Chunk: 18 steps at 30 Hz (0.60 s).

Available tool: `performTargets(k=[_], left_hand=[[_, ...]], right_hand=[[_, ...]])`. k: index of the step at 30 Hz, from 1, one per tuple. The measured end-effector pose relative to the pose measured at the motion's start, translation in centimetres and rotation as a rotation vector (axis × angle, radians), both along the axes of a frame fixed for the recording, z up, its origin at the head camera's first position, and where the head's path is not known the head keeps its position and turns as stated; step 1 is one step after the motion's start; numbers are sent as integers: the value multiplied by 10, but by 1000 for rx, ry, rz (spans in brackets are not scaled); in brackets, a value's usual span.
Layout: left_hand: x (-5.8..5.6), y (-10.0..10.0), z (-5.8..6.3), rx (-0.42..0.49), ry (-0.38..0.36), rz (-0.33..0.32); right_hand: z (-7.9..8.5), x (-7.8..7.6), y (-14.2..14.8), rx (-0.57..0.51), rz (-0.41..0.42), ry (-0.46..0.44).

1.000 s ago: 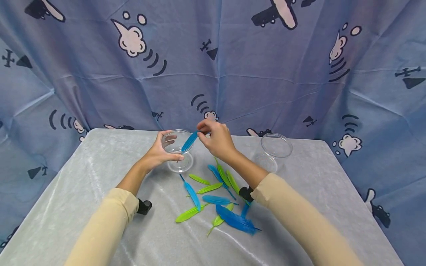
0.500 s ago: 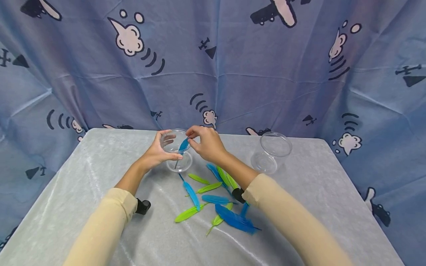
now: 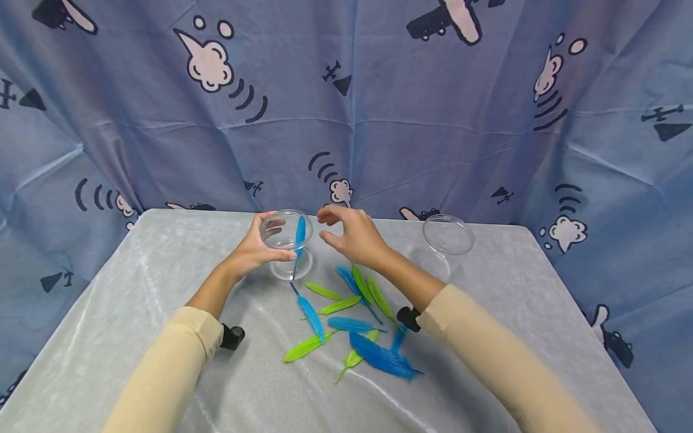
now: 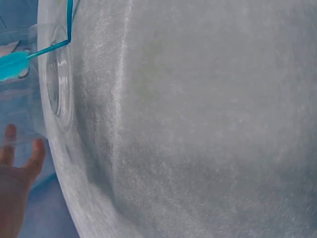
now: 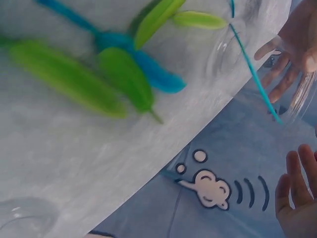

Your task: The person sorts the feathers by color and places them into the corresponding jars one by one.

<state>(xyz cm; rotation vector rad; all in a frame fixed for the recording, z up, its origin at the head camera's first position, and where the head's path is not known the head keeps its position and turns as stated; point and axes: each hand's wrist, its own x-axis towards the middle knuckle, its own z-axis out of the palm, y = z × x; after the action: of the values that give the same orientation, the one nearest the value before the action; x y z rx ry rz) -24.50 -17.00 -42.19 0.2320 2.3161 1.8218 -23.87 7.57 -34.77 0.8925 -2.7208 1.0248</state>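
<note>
My left hand [image 3: 250, 245] grips a clear plastic cup [image 3: 283, 242] by its side, thumb in front and fingers behind. Inside leans a blue feather [image 3: 300, 233], quill down, its vane reaching up to the rim; the left wrist view shows its quill [image 4: 48, 49] through the clear wall. My right hand [image 3: 354, 237] hovers just right of the cup, fingers loosely bent and apart, with nothing between them. In front of both hands, several blue and green feathers lie loose, among them a large blue feather [image 3: 381, 356] and a green feather [image 3: 305, 349].
A second clear cup [image 3: 447, 249] stands to the right, beyond my right forearm. The grey cloth-covered table [image 3: 162, 252] ends at a patterned blue curtain [image 3: 303, 90]. A black wrist mount [image 3: 233, 337] juts from the left sleeve.
The right hand has lowered the blue feather into the cup, let go of it and drawn back to the right. The left hand has kept its grip on the cup.
</note>
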Motion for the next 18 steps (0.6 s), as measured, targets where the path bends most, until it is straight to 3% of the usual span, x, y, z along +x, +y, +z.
performTargets(k=[9,18], left_hand=[[3,0,-2,4,8,-7],[1,-1,1,-7,6,-4]], right_hand=[[-24,22,65,56,41,-124],[-60,34,132,5,80,-273]])
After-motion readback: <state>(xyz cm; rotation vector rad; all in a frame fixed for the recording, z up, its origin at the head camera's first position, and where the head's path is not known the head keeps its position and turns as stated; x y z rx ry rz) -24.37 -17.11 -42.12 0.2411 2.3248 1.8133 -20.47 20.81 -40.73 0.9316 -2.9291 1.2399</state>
